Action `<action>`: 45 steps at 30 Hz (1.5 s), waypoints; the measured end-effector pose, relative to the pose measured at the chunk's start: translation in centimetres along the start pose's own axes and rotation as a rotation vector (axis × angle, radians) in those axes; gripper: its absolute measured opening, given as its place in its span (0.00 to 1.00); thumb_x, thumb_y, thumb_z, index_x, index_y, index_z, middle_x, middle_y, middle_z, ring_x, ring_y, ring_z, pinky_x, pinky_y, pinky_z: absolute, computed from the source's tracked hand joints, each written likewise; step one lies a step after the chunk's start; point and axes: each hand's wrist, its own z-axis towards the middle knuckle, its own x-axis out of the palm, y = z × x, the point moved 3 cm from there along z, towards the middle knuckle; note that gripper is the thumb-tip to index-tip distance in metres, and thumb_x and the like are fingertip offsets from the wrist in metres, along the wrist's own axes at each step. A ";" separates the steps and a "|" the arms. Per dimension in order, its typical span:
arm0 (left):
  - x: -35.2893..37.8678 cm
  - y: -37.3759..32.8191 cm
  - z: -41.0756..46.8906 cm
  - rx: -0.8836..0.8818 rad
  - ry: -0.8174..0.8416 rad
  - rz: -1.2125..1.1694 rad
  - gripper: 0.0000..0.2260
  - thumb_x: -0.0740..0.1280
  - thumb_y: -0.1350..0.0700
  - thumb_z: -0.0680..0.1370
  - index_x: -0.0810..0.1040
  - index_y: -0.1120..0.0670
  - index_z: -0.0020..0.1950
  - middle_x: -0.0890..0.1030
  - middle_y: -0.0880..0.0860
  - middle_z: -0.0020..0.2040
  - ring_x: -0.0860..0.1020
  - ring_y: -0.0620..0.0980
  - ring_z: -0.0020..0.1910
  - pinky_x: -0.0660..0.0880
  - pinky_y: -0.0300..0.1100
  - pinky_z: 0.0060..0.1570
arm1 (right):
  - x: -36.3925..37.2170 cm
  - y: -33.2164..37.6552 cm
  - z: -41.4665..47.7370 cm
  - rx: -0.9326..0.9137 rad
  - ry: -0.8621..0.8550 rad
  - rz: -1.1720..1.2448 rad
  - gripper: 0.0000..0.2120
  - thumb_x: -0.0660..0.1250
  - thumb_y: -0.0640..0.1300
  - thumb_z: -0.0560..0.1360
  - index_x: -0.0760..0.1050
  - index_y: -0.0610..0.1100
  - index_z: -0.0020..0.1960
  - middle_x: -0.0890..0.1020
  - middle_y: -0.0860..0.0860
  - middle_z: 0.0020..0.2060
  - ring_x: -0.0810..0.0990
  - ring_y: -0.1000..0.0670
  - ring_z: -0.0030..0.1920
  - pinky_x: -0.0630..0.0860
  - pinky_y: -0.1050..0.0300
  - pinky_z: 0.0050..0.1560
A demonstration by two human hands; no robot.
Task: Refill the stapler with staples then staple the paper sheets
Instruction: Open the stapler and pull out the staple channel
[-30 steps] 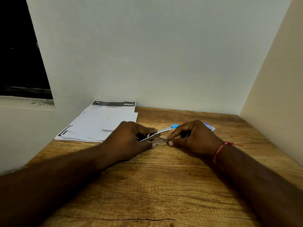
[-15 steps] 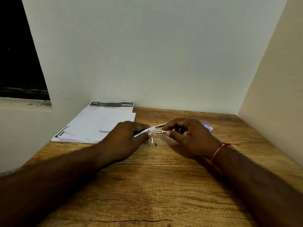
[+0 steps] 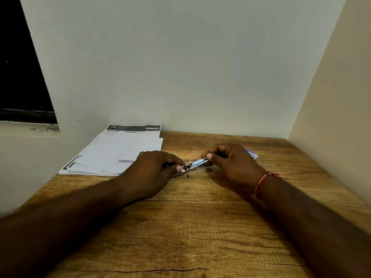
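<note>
stapler [image 3: 193, 165] lies open between both hands, just right of the paper sheets [image 3: 118, 152] | left hand [image 3: 154, 167] pinches its base | right hand [image 3: 230, 160] pinches the top arm | small, stiff, slippery metal: hold by the sides

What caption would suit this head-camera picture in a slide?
Both hands, left and right, hold a small stapler over a wooden table, paper sheets waiting at left.

Silver and pale blue stapler [image 3: 195, 165], white paper sheets [image 3: 118, 153] with black header band, brown wood-grain counter [image 3: 190, 227], red thread bracelet [image 3: 261, 183], blue-and-white staple box [image 3: 252, 154], pale grey wall [image 3: 180, 67]
</note>
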 end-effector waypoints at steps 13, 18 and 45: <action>-0.6 -0.2 -0.1 0.001 -0.079 0.042 0.08 0.79 0.40 0.81 0.92 0.39 0.58 0.88 0.36 0.48 0.84 0.39 0.53 0.76 0.60 0.72 | -0.8 -1.4 0.9 0.103 -0.068 -0.116 0.11 0.71 0.45 0.85 0.88 0.51 0.46 0.91 0.52 0.46 0.89 0.47 0.53 0.84 0.40 0.62; -0.9 -0.1 -0.3 -0.012 -0.054 0.078 0.15 0.83 0.39 0.74 0.91 0.37 0.59 0.86 0.26 0.53 0.83 0.38 0.56 0.77 0.58 0.72 | -1.5 0.7 -0.1 -0.032 -0.197 -0.210 0.01 0.78 0.48 0.80 0.86 0.53 0.50 0.88 0.57 0.46 0.82 0.58 0.44 0.74 0.58 0.46; -1.2 0.3 0.0 -0.047 -0.058 0.015 0.15 0.84 0.50 0.78 0.90 0.42 0.63 0.90 0.36 0.50 0.87 0.38 0.56 0.74 0.59 0.78 | 1.4 4.4 -3.1 -0.097 0.483 -0.253 0.07 0.85 0.49 0.73 0.92 0.54 0.51 0.92 0.52 0.48 0.90 0.46 0.53 0.85 0.39 0.62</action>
